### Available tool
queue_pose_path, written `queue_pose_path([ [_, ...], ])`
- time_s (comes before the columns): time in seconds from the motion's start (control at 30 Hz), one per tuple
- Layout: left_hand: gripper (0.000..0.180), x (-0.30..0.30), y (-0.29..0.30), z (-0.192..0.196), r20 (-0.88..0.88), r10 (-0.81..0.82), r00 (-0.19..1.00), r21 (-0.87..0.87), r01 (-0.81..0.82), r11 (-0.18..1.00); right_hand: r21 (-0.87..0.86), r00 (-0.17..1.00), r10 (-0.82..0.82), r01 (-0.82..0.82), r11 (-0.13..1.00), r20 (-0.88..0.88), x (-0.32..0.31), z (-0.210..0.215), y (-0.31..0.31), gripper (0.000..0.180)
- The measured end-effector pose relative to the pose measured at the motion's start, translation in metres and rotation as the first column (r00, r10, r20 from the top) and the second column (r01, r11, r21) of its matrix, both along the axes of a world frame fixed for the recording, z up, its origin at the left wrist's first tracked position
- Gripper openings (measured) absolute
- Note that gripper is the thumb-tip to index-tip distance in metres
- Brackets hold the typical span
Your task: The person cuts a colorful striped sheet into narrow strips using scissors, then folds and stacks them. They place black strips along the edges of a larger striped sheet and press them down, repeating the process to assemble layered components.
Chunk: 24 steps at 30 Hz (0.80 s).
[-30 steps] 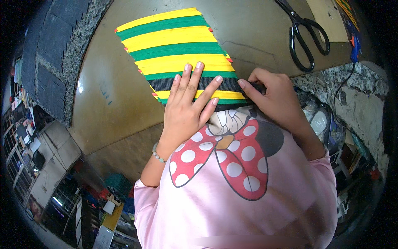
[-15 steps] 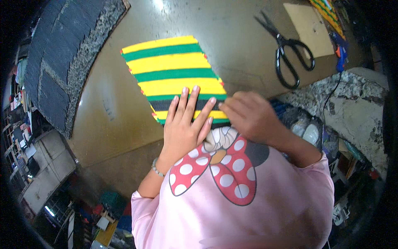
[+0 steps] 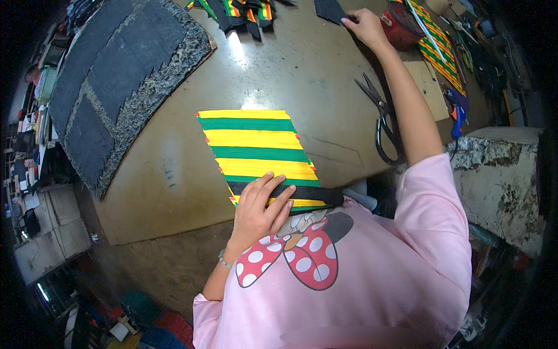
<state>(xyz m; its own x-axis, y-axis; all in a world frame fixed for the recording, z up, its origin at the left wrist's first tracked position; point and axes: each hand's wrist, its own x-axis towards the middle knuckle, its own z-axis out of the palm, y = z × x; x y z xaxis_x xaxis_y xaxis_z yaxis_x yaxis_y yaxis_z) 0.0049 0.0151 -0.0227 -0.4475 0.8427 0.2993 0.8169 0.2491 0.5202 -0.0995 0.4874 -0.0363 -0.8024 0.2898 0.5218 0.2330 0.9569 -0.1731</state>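
Note:
A slanted panel (image 3: 258, 154) of yellow and green stripes lies on the table in front of me, with small red bits along its side edges. Across its near part runs a black ribbed strip (image 3: 308, 192), its right end reaching past the panel. My left hand (image 3: 258, 200) rests on strip and panel with fingers stretched out, covering part of both. Far off to the right, my right hand (image 3: 365, 28) pinches the corner of a flat black piece (image 3: 329, 10), which is cut off by the picture's upper edge.
Black-handled scissors (image 3: 381, 119) lie partly behind my right forearm. Beyond them are a tan board (image 3: 427, 87), a blue glue gun (image 3: 458, 116), a dark red round object (image 3: 401, 26) and striped material (image 3: 439, 49). Black and striped pieces (image 3: 247, 14) are heaped at the far edge; a dark slab (image 3: 125, 75) stands left.
My right hand has left the strip's right end and reached far forward to the black piece. My left hand stays on the panel. The view has shifted, showing more of the table's far side.

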Motion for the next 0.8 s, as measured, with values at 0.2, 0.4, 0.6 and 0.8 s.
queue_pose_path([
  [0.2, 0.027, -0.011, -0.001, 0.010, 0.051, 0.034, 0.998, 0.130, -0.041, 0.991, -0.149, 0.980, -0.038, 0.068, 0.987, 0.193, -0.004, 0.001, 0.025, 0.032],
  [0.4, 0.020, -0.028, -0.001, 0.032, 0.144, 0.218, 0.965, 0.246, -0.248, 0.937, -0.299, 0.983, -0.135, 0.167, 0.939, 0.125, 0.003, 0.014, 0.013, 0.038],
  [0.6, 0.017, -0.024, 0.019, 0.039, 0.710, 0.124, 0.693, 0.228, -0.393, 0.891, -0.342, 0.990, -0.118, 0.086, 0.936, -0.076, 0.004, 0.010, 0.012, 0.046],
  [0.8, 0.021, -0.026, 0.021, 0.042, 0.779, -0.026, 0.626, 0.221, -0.236, 0.946, 0.011, 0.986, -0.166, 0.166, 0.986, 0.024, -0.012, 0.014, -0.025, 0.031],
])
